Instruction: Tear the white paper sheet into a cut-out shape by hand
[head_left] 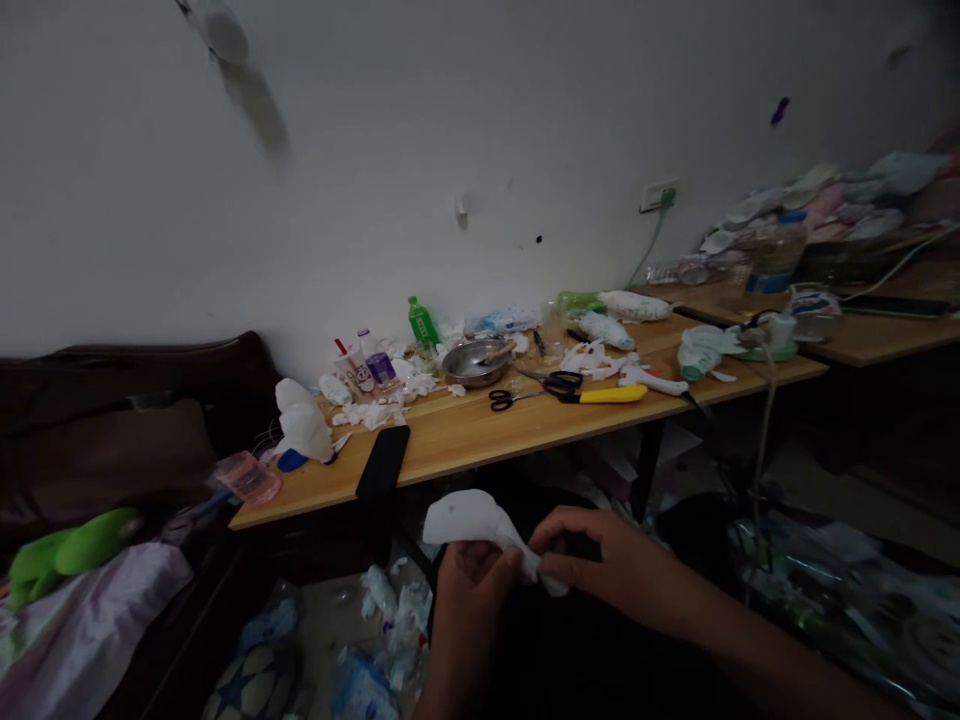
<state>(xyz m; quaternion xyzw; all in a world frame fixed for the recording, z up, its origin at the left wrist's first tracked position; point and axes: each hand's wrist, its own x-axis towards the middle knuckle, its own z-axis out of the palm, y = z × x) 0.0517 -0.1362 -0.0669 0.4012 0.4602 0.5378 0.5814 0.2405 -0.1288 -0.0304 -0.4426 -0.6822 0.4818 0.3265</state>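
Observation:
A white, soft-looking wrapped piece (471,518) is held between my hands, in front of the table's near edge. It has a wide rounded end at the left and narrows to a thin tail at the right. My left hand (474,590) is closed on it from below, near its middle. The thumb and fingers of my right hand (581,550) pinch the narrow tail. On the wooden table (465,440) beyond lie a black phone (383,460), scissors (504,400), a yellow-handled cutter (611,395) and a metal bowl (477,363) with a stick-like tool in it.
A white lumpy shape (303,420) and a pink-tinted cup (249,477) stand at the table's left end. Bottles, including a green one (421,322), stand near the wall among white scraps. A white glue gun (652,380) lies at the right. Plastic bags (364,685) litter the floor.

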